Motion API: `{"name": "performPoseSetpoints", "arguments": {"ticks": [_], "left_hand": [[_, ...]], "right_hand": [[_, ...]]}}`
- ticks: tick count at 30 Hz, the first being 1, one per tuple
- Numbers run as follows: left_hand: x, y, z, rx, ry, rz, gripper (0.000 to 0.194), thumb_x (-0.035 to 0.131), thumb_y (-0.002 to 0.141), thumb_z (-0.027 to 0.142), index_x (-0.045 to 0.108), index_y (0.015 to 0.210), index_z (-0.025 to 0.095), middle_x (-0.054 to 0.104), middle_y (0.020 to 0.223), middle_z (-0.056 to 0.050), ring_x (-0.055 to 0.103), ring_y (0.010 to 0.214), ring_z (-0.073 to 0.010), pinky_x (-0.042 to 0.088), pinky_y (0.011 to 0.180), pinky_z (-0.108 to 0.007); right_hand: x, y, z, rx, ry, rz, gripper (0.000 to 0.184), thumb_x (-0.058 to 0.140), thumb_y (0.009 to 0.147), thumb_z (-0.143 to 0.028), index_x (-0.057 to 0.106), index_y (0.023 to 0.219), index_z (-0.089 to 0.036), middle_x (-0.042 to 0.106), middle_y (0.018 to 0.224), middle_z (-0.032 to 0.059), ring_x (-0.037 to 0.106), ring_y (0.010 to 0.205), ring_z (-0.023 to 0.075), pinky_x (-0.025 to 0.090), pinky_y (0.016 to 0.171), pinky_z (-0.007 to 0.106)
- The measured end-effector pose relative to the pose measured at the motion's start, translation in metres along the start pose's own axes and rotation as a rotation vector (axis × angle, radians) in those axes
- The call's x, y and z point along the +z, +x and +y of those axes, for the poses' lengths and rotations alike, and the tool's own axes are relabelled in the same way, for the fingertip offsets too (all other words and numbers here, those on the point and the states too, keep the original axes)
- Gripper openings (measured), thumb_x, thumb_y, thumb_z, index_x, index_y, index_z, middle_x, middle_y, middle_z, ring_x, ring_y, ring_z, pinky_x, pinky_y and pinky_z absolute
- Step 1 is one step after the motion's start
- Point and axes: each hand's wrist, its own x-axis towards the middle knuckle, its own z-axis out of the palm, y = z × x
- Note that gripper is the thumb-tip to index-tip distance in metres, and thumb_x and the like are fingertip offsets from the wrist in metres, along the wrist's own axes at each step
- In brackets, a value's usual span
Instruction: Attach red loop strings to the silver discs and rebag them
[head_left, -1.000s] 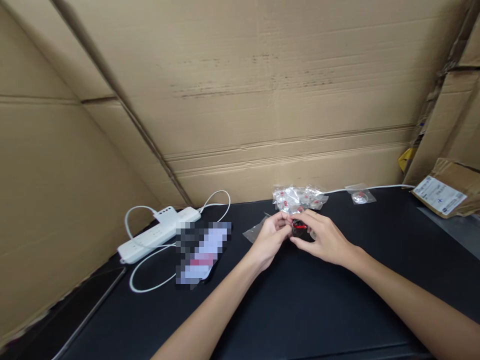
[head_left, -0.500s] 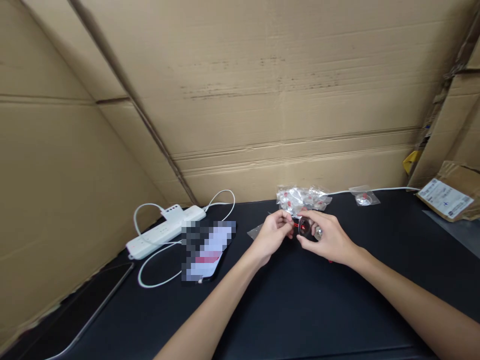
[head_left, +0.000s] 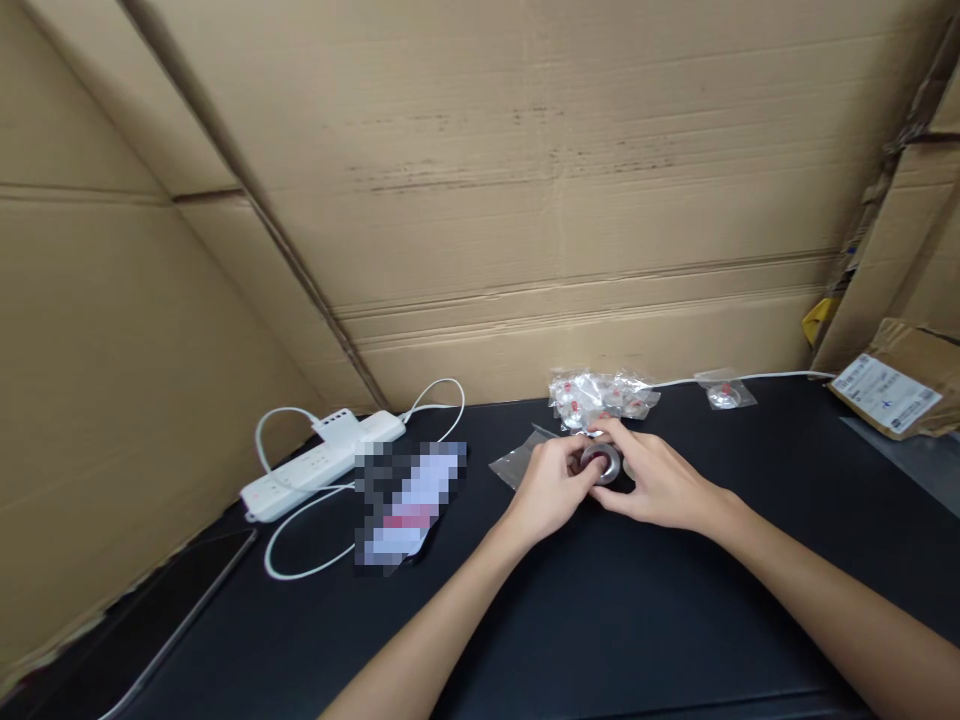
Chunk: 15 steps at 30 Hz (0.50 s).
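Bare right hand clamps a small, round, silvery ring on its left; bare left hand has its thumb over the middle, pinch hidden.

Bare left hand and bare right hand, slim fingers on both. Directly behind the hands, narrow bare left wrist and right wrist. Farther back, smooth bare left forearm and right forearm, widening away from hands. Nails too small to tell.
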Motion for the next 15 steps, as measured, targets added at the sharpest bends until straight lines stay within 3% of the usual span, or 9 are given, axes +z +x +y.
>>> {"name": "performPoseSetpoints", "arguments": {"ticks": [3, 5, 7, 11, 15], "left_hand": [[-0.003, 0.001, -0.004, -0.009, 0.036, 0.006, 0.016, 0.057, 0.083, 0.027, 0.069, 0.083, 0.017, 0.062, 0.068, -0.001, 0.050, 0.058, -0.0140, 0.035, 0.056, -0.024], [-0.005, 0.001, -0.004, -0.016, 0.094, 0.016, 0.013, 0.058, 0.082, 0.026, 0.068, 0.083, 0.017, 0.061, 0.066, 0.000, 0.049, 0.058, -0.0139, 0.034, 0.055, -0.024], [-0.005, 0.000, -0.003, -0.004, 0.145, 0.008, 0.011, 0.059, 0.082, 0.024, 0.068, 0.084, 0.018, 0.060, 0.064, 0.001, 0.049, 0.058, -0.0141, 0.033, 0.055, -0.024], [-0.002, -0.003, -0.002, 0.059, 0.256, -0.026, 0.014, 0.056, 0.084, 0.022, 0.068, 0.090, 0.020, 0.061, 0.065, 0.001, 0.052, 0.057, -0.0151, 0.035, 0.057, -0.026], [0.000, -0.003, -0.008, 0.073, 0.323, -0.012, 0.018, 0.056, 0.085, 0.024, 0.070, 0.097, 0.022, 0.066, 0.072, -0.002, 0.058, 0.065, -0.0193, 0.039, 0.063, -0.029]], "right_hand": [[-0.013, 0.003, 0.006, -0.054, -0.011, 0.044, 0.027, 0.059, 0.079, -0.020, 0.058, 0.107, -0.020, 0.063, 0.092, 0.0049, 0.058, 0.074, 0.0155, 0.046, 0.071, 0.028], [-0.024, 0.005, 0.013, -0.004, -0.024, 0.052, 0.012, 0.054, 0.079, -0.014, 0.063, 0.086, -0.018, 0.061, 0.077, 0.0016, 0.053, 0.064, 0.0126, 0.043, 0.064, 0.025], [-0.036, 0.005, 0.021, 0.082, 0.038, -0.072, 0.011, 0.054, 0.077, -0.012, 0.063, 0.077, -0.017, 0.057, 0.064, -0.0015, 0.049, 0.056, 0.0107, 0.038, 0.055, 0.022], [-0.051, -0.001, 0.030, 0.168, 0.214, -0.477, 0.008, 0.059, 0.077, -0.017, 0.068, 0.078, -0.016, 0.062, 0.061, -0.0015, 0.053, 0.054, 0.0102, 0.039, 0.052, 0.019], [-0.050, -0.006, 0.033, 0.240, 0.249, -0.640, 0.016, 0.061, 0.073, -0.016, 0.068, 0.087, -0.018, 0.069, 0.066, -0.0006, 0.058, 0.053, 0.0112, 0.040, 0.049, 0.019]]}}
